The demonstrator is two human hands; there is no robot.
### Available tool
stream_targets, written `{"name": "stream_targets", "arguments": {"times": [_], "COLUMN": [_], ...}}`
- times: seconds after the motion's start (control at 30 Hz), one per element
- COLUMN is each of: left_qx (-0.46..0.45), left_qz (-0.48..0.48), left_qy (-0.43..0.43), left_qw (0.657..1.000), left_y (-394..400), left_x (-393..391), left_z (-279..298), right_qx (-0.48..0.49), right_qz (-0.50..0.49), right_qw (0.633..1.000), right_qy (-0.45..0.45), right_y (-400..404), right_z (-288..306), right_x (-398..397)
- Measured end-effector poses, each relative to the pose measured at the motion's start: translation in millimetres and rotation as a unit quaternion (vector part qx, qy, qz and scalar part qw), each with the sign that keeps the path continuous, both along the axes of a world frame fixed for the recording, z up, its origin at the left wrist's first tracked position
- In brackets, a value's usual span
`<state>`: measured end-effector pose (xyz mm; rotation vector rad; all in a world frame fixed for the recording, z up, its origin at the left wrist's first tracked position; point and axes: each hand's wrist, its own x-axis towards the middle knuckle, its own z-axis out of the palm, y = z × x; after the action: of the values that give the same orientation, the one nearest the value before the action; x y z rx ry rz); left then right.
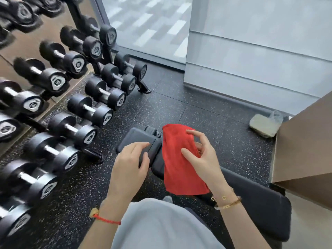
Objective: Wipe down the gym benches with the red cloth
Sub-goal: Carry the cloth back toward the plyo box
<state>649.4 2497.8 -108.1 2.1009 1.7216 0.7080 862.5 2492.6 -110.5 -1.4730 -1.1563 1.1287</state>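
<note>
A black padded gym bench runs from lower right toward the centre, with its smaller seat pad at the far end. The red cloth hangs in front of the bench, held up by my right hand, whose thumb and fingers pinch its upper edge. My left hand rests with spread fingers on the gap between the seat pad and the long pad, just left of the cloth. The cloth hides part of the bench beneath it.
A rack of black dumbbells fills the left side. A folded greenish cloth and a plastic bag lie on the speckled rubber floor at the right, by a brown wall panel. Glass panels stand behind.
</note>
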Motion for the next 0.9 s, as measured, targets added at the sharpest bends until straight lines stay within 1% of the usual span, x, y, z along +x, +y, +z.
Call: {"name": "stream_targets", "arguments": {"times": [0.1, 0.23, 0.4, 0.57, 0.67, 0.9], "left_qx": [0.002, -0.001, -0.004, -0.008, -0.003, -0.014], "left_qz": [0.046, 0.133, 0.259, 0.371, 0.427, 0.562], "left_qy": [-0.009, -0.023, -0.030, -0.024, -0.013, -0.015], "left_qw": [0.999, 0.991, 0.965, 0.928, 0.904, 0.827], "left_y": [-23, -67, -130, -195, -233, -316], "left_x": [12, 34, 58, 64, 60, 44], "left_z": [6, 12, 11, 7, 6, -2], "right_qx": [0.001, -0.006, -0.019, -0.026, -0.016, -0.039], "right_qz": [0.037, 0.115, 0.209, 0.310, 0.359, 0.471], "right_qw": [0.999, 0.993, 0.978, 0.950, 0.933, 0.881], "right_qy": [0.006, 0.006, 0.015, 0.023, 0.024, 0.016], "right_y": [-8, -19, -36, -58, -73, -109], "right_z": [3, 5, -1, -4, -3, -4], "right_x": [9, 25, 32, 19, 3, -49]}}
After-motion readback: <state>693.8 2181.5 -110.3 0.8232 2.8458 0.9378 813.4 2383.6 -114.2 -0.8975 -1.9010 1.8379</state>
